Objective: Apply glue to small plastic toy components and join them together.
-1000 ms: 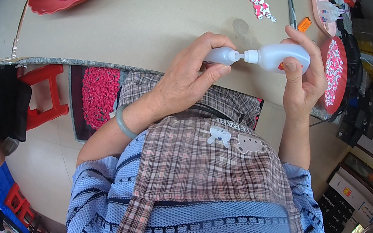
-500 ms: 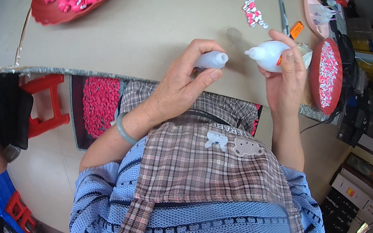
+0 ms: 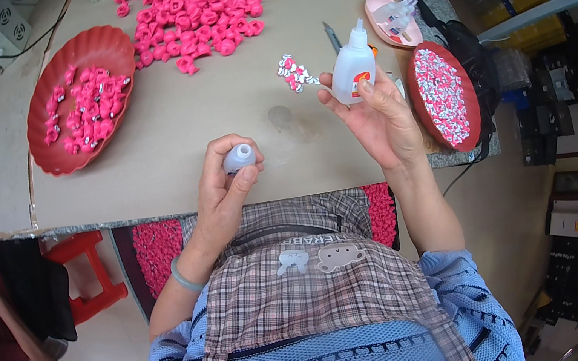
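My left hand (image 3: 219, 184) is closed round a small whitish plastic bottle (image 3: 239, 157). This bottle has no cap and its round mouth faces up. In my right hand (image 3: 385, 122) is a white squeeze bottle (image 3: 351, 67) with a narrow nozzle and a red-orange label. It is held nearly upright over the table, thumb on the label. The two bottles are well apart. A little pile of pink and white pieces (image 3: 296, 72) lies on the table left of the squeeze bottle. Behind that bottle, a utility knife (image 3: 332, 35) is partly hidden.
A red scalloped dish (image 3: 43, 149) of pink pieces stands at left, beside a large pink heap (image 3: 193, 17). At right are a red dish (image 3: 469, 100) of pink and white pieces and a pink tray (image 3: 378, 5). A co-worker's arm (image 3: 9, 311) shows at far left.
My hands have moved apart. The squeeze bottle has gone from lying sideways, nozzle toward the other bottle, to nearly upright. The view has shifted and shows more of the table.
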Available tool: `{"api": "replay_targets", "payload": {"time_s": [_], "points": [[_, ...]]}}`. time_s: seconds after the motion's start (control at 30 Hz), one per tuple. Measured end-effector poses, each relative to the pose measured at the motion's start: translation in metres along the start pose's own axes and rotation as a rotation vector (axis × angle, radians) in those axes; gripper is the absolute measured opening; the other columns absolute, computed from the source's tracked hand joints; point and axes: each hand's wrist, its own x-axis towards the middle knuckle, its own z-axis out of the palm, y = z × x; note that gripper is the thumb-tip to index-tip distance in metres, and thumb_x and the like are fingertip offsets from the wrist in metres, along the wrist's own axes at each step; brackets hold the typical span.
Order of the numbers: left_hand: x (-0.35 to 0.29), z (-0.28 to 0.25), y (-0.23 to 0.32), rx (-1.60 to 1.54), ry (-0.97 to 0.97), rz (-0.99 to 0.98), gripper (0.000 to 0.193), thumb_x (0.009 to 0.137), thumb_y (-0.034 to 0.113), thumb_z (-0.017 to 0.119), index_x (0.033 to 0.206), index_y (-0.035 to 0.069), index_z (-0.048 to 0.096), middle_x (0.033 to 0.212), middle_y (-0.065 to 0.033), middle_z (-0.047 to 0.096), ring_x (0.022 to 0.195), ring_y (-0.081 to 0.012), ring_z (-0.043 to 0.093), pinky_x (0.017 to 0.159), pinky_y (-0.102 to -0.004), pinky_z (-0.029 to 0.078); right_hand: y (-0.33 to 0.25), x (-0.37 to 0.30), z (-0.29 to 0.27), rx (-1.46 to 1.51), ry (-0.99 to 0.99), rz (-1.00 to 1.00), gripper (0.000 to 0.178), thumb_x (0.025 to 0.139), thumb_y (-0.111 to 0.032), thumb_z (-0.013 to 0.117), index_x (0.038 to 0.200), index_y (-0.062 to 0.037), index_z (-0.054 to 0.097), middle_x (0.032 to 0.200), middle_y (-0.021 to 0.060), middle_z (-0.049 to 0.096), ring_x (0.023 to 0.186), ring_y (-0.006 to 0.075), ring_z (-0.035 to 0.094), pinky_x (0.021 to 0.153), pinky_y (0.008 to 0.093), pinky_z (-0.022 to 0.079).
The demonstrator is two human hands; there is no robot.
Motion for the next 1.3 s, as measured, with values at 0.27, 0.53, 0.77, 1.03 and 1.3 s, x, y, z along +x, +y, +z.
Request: {"api": "replay_targets", "payload": {"time_s": [0.27,0.53,0.77,1.03,1.3], "points": [[0.004,-0.001,0.001,-0.003,0.014,0.012,0.028,0.093,0.017,0.054,0.116,0.005,0.043,0.099,-0.0042,0.052,0.089,-0.0109,0.051,0.077,-0.0235,0.043,-0.012,0.009,-0.015,0.117,-0.010,-0.007,0.039,0.085,-0.009,0.061,0.120,0.0015,0.047,0.116,0.0172,0.055,0.116,0.0329,0.051,0.104,0.0487,0.038],[0.009,-0.002,-0.002,0.016,0.024,0.007,0.030,0.092,0.017,0.054,0.118,0.005,0.042,0.101,-0.0061,0.052,0.089,-0.0121,0.052,0.075,-0.0240,0.044,-0.032,0.016,-0.035,-0.275,0.089,-0.126,0.045,0.080,-0.010,0.068,0.119,-0.0002,0.048,0.116,0.0174,0.058,0.112,0.0235,0.054,0.097,0.0396,0.043],[0.017,-0.005,-0.006,0.040,0.008,-0.017,0.030,0.093,0.019,0.054,0.117,0.004,0.045,0.100,-0.0052,0.052,0.089,-0.0126,0.052,0.076,-0.0239,0.044,-0.094,0.041,-0.092,-0.743,0.290,-0.334,0.036,0.079,-0.001,0.068,0.111,0.0008,0.052,0.105,0.0105,0.061,0.099,0.0171,0.060,0.088,0.0313,0.048],[0.022,-0.002,-0.007,0.074,0.022,-0.072,0.032,0.091,0.024,0.056,0.114,0.003,0.048,0.099,-0.0063,0.051,0.088,-0.0134,0.052,0.076,-0.0249,0.043,-0.180,0.128,-0.243,-1.230,0.766,-0.369,0.041,0.070,-0.012,0.077,0.105,0.0000,0.060,0.097,0.0112,0.067,0.088,0.0172,0.064,0.080,0.0305,0.050],[0.025,0.005,-0.006,0.114,0.065,-0.067,0.031,0.091,0.024,0.057,0.111,0.003,0.048,0.096,-0.0070,0.049,0.085,-0.0142,0.051,0.072,-0.0258,0.042,-0.171,0.213,-0.319,-1.782,0.884,-0.107,0.050,0.062,-0.029,0.083,0.101,-0.0045,0.065,0.099,0.0145,0.068,0.097,0.0277,0.064,0.085,0.0359,0.049]]}}
